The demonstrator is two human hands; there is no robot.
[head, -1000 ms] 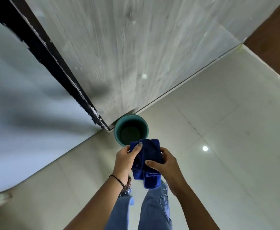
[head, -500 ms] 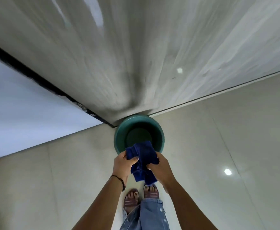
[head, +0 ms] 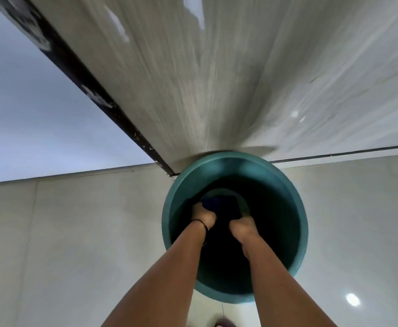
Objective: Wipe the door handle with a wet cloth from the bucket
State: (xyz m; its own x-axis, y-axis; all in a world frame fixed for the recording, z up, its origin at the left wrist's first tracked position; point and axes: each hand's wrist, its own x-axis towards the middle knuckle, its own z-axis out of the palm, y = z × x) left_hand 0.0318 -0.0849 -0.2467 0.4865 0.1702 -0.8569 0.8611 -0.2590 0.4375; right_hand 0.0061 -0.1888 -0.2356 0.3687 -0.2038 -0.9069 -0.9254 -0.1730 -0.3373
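Note:
A teal bucket (head: 294,204) stands on the floor right at the foot of a pale grey wood-grain door (head: 216,79). Both my arms reach down into it. My left hand (head: 202,213), with a thin black band at the wrist, and my right hand (head: 241,226) both grip a dark blue cloth (head: 221,205) deep inside the bucket, near its bottom. The bucket's inside is dark, and I cannot tell where the water stands. The door handle is out of view.
A black door-frame strip (head: 94,90) runs diagonally between the door and a white wall (head: 28,114) on the left. Glossy cream floor tiles (head: 75,244) surround the bucket. A sandalled foot (head: 224,323) shows at the bottom edge.
I have bent down toward the bucket, which now looms much larger. Both hands have carried the blue cloth from above the rim down into the bucket.

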